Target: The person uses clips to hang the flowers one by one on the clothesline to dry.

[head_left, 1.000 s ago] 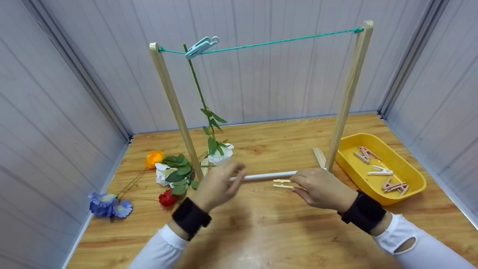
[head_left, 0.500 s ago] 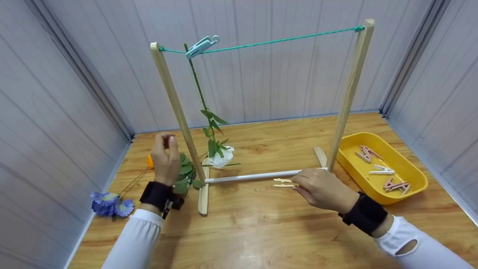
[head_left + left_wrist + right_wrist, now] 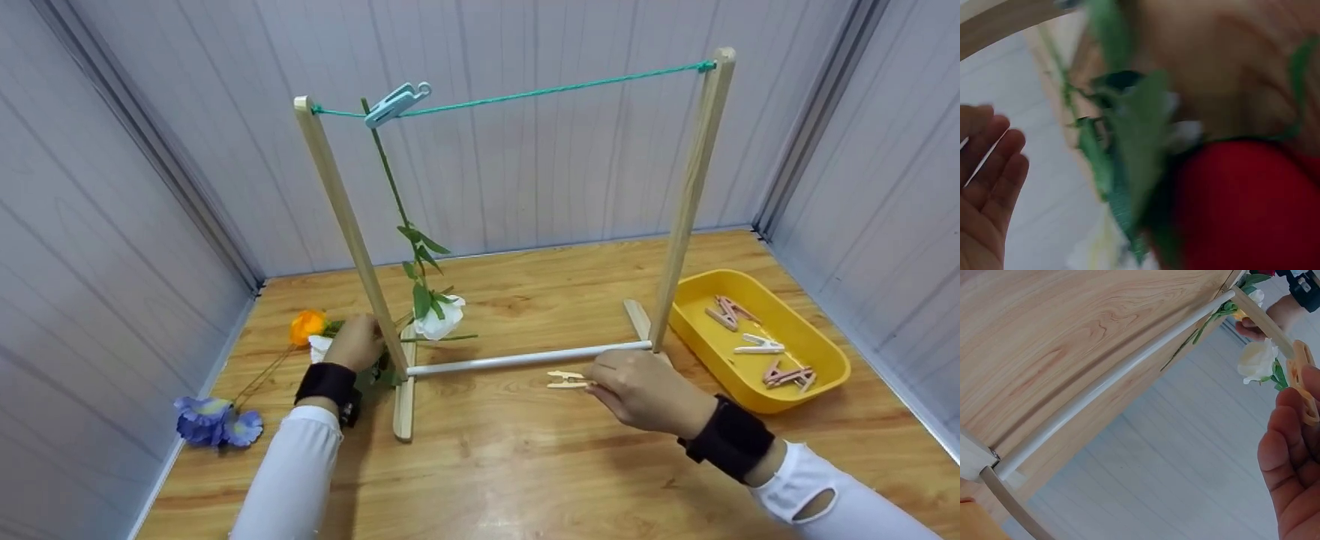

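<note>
My left hand (image 3: 356, 343) is over the flowers by the left post, hiding part of them. In the left wrist view its fingers (image 3: 1008, 169) are loosely extended, apart from the leaves (image 3: 1143, 146) and red flower (image 3: 1247, 208). Beside this hand lie an orange flower (image 3: 307, 328) and a partly covered white flower (image 3: 319, 349). My right hand (image 3: 637, 390) pinches a pale beige clothespin (image 3: 566, 380) in front of the white crossbar (image 3: 525, 358). A white rose (image 3: 439, 318) hangs head down, its stem clipped to the green cord (image 3: 540, 92) by a light blue clothespin (image 3: 397, 103).
A wooden frame holds the cord between its left post (image 3: 341, 202) and right post (image 3: 694, 195). The yellow tray (image 3: 750, 401) at right contains pink and white clothespins (image 3: 759, 344). Blue flowers (image 3: 217, 421) lie far left. Panelled walls (image 3: 555, 172) enclose the table (image 3: 510, 465).
My left hand has moved left from the crossbar, passed outside the left post, and come down over the flowers. The right hand stays almost in place, holding the clothespin.
</note>
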`<state>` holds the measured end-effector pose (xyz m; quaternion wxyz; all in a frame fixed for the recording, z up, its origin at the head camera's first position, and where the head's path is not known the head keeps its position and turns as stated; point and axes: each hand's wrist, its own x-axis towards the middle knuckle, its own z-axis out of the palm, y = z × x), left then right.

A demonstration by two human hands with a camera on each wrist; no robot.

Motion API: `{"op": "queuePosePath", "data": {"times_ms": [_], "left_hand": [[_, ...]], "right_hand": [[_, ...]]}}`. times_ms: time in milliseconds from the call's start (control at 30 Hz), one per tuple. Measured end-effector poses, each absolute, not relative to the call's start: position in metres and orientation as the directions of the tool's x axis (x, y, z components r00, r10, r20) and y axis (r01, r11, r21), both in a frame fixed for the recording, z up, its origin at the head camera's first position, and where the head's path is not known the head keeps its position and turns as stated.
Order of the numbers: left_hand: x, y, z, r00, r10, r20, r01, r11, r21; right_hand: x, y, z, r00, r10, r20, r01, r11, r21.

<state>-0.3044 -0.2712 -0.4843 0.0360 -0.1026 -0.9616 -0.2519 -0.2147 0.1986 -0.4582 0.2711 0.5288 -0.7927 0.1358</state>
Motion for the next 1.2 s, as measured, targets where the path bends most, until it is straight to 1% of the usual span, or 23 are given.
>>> {"op": "queuePosePath", "data": {"times_ms": [67, 300, 567, 667, 800, 867, 1033, 1100, 1200], "left_hand": [[-0.306, -0.271, -0.491, -0.972, 0.209, 0.105, 0.233, 0.859, 0.455], [-0.305, -0.272, -0.506, -0.96, 0.261, 0.105, 0.281, 0.879, 0.386], [-0.308, -0.276, -0.515, -0.919, 0.339, 0.202, 0.387, 0.875, 0.292], [-0.309, -0.277, -0.516, -0.917, 0.349, 0.191, 0.392, 0.877, 0.279], [-0.307, -0.279, -0.511, -0.937, 0.312, 0.16, 0.346, 0.892, 0.292], [-0.305, -0.281, -0.506, -0.939, 0.293, 0.18, 0.334, 0.903, 0.271], [-0.305, -0.293, -0.488, -0.904, 0.297, 0.308, 0.352, 0.926, 0.139], [-0.305, -0.298, -0.48, -0.899, 0.3, 0.318, 0.346, 0.933, 0.101], [-0.304, -0.306, -0.468, -0.909, 0.301, 0.288, 0.328, 0.943, 0.051]], "right_hand": [[-0.215, 0.199, -0.459, -0.291, -0.763, 0.577, -0.912, 0.403, 0.073], [-0.213, 0.199, -0.461, -0.289, -0.768, 0.571, -0.915, 0.398, 0.072], [-0.212, 0.197, -0.46, -0.296, -0.765, 0.571, -0.912, 0.404, 0.068], [-0.212, 0.197, -0.461, -0.295, -0.765, 0.572, -0.913, 0.402, 0.067], [-0.211, 0.197, -0.462, -0.29, -0.767, 0.572, -0.917, 0.394, 0.063], [-0.212, 0.197, -0.462, -0.287, -0.766, 0.575, -0.921, 0.387, 0.055], [-0.213, 0.198, -0.459, -0.284, -0.763, 0.581, -0.924, 0.379, 0.046], [-0.213, 0.198, -0.458, -0.286, -0.763, 0.58, -0.923, 0.381, 0.047], [-0.212, 0.198, -0.456, -0.295, -0.764, 0.574, -0.923, 0.383, 0.035]]}}
